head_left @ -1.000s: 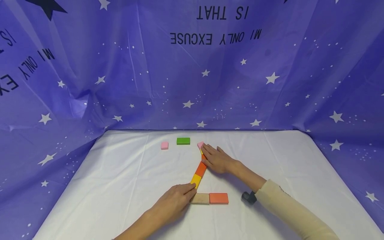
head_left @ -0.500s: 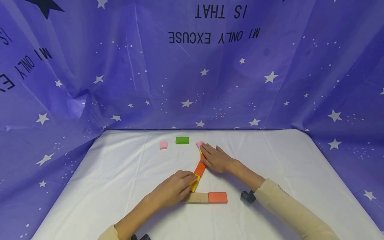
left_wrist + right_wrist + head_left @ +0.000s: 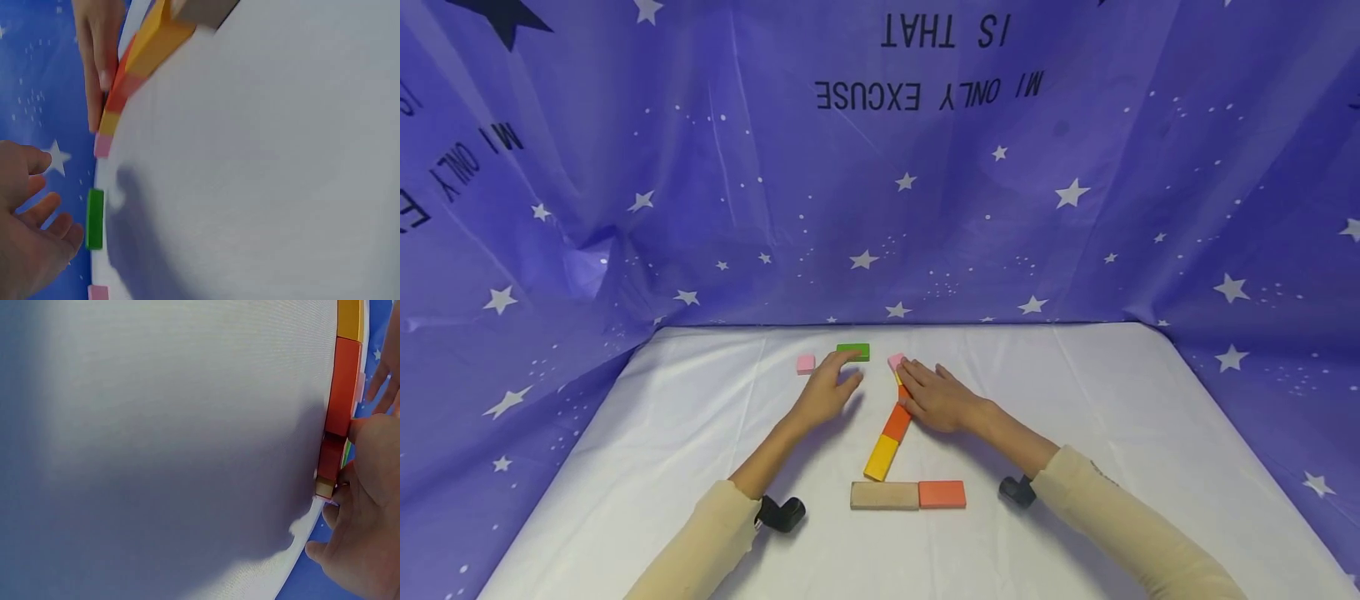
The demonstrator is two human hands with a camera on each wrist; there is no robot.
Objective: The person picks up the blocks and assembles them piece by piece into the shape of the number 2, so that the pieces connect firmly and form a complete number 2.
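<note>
My left hand [image 3: 822, 396] reaches over the table with its fingertips at the green block [image 3: 862, 352]; the left wrist view shows it above the cloth, fingers loosely bent and nothing between them. My right hand [image 3: 943, 400] lies along the upper part of a slanting row of blocks, fingers fairly straight, hiding part of it. That row runs from a pink block [image 3: 895, 362] at the far end through orange-red blocks [image 3: 897, 422] to a yellow block [image 3: 881, 457] at the near end. Below it, a plain wooden block [image 3: 884, 496] lies end to end with a coral-red block [image 3: 942, 494].
Another pink block [image 3: 805, 364] lies left of the green one. White cloth [image 3: 1060, 375] covers the table, and a purple star-printed curtain [image 3: 880, 217] hangs behind and at both sides. Black wrist cameras [image 3: 784, 514] sit at both sleeves.
My left hand has left the yellow block and moved away from me to the green block. The yellow block's near end has swung left. The right hand stays on the row.
</note>
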